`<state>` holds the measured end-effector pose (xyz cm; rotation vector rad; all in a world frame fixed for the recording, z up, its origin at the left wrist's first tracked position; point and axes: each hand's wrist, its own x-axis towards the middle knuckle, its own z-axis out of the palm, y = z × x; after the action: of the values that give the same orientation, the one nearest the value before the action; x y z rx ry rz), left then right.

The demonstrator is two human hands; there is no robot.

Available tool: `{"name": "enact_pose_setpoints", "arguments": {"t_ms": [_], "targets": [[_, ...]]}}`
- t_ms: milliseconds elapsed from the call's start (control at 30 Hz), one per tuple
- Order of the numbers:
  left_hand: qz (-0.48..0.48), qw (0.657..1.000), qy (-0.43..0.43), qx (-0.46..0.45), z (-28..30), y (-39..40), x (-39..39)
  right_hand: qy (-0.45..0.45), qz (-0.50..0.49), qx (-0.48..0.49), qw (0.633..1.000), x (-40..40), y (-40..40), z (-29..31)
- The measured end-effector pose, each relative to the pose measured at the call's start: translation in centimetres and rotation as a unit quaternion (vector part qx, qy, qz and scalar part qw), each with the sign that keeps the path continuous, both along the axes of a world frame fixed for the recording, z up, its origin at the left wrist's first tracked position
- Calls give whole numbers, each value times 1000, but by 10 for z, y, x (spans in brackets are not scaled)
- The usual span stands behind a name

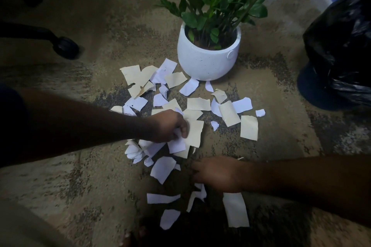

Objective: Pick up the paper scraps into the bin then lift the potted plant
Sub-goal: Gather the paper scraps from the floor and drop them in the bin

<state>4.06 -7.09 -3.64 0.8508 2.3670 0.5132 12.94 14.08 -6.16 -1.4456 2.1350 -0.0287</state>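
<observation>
Fingers of the left hand (167,126) curled round a bunch of paper scraps (192,132); the right hand (217,173) lay spread, fingers relaxed, on the carpet (80,166).

Before you a mottled tan and dark-grey carpet (84,176), torn white and cream paper scraps (249,127) scattered across its middle, a round white speckled ceramic pot (206,62) behind them, a black plastic-lined bin (339,56) at right, a black chair caster (67,47) at left.
</observation>
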Motion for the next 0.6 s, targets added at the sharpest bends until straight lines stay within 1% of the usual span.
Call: {"name": "enact_pose_setpoints", "arguments": {"t_ms": [167,267,300,367,467,600], "targets": [[51,999,-4,1,4,1,-2,-19,-63,26,997,-2,-4,-2],[78,997,-20,11,6,2,-4,-39,-110,4,993,-15,13,6],[89,996,-23,15,7,2,-4,-46,-133,-21,990,-21,20,11],[116,993,-28,23,7,4,-5,-36,-183,-74,980,-33,33,16],[151,987,-38,33,8,6,-8,-24,-280,-49,958,-51,49,30],[189,980,-41,55,15,15,-14,-25,-335,-64,940,-78,82,58]]}}
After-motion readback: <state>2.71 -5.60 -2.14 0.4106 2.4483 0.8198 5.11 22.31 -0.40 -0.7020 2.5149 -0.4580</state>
